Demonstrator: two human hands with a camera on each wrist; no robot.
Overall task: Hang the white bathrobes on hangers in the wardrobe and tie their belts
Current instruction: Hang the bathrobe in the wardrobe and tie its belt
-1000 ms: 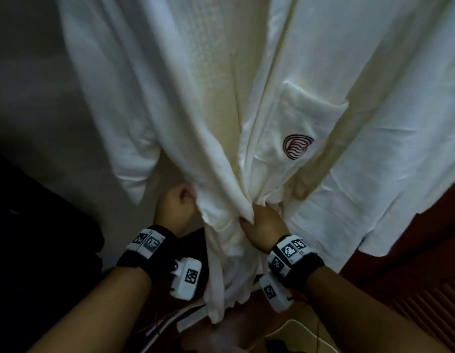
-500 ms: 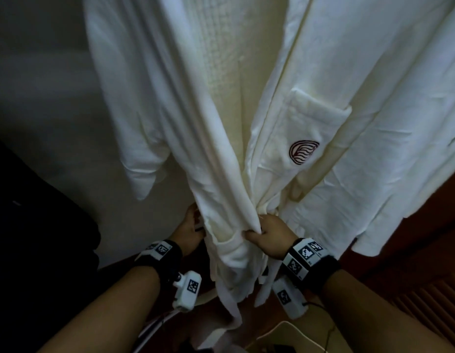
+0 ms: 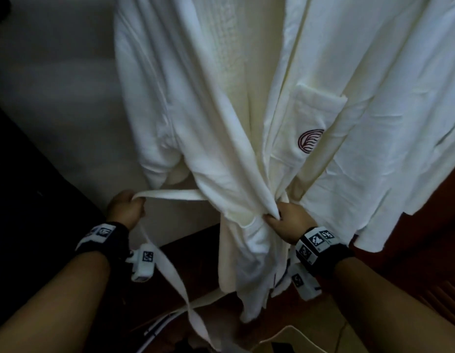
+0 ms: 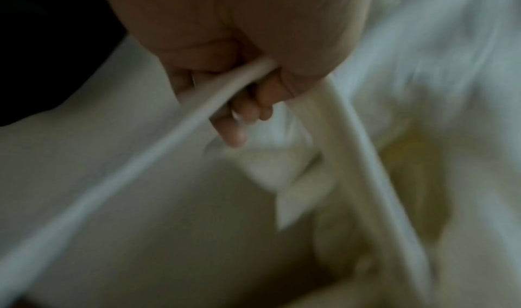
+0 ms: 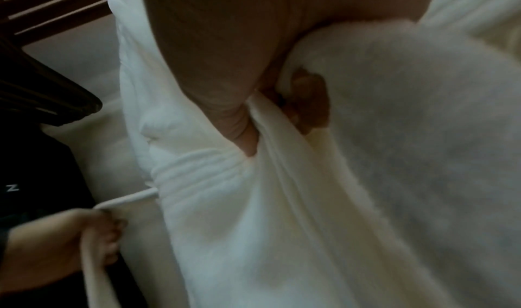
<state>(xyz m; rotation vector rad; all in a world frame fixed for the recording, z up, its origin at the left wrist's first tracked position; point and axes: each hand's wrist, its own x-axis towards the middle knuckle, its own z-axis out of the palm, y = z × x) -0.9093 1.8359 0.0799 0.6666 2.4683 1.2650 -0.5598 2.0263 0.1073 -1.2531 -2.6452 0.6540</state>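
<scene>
A white bathrobe (image 3: 221, 118) with a dark red crest on its chest pocket (image 3: 318, 115) hangs in front of me; its hanger is out of view. My left hand (image 3: 124, 207) grips the white belt (image 3: 170, 194), which runs taut from the robe's waist out to the left and then trails down past my wrist. In the left wrist view my fingers (image 4: 239, 112) curl round the belt (image 4: 197, 116). My right hand (image 3: 285, 220) pinches the overlapped front edges of the robe at the waist. The right wrist view shows my thumb (image 5: 242, 130) pressed into the robe (image 5: 366, 179) fabric.
A second white bathrobe (image 3: 399, 123) hangs close on the right. A pale wardrobe wall (image 3: 55, 98) lies behind on the left, with a dark garment (image 3: 22, 200) beside it. Dark wooden hangers (image 5: 42, 89) show in the right wrist view. Red-brown wood (image 3: 425, 250) lies lower right.
My left hand has come out from behind the robe and pulled the belt out to the left, taut. My right hand keeps its pinch at the waist.
</scene>
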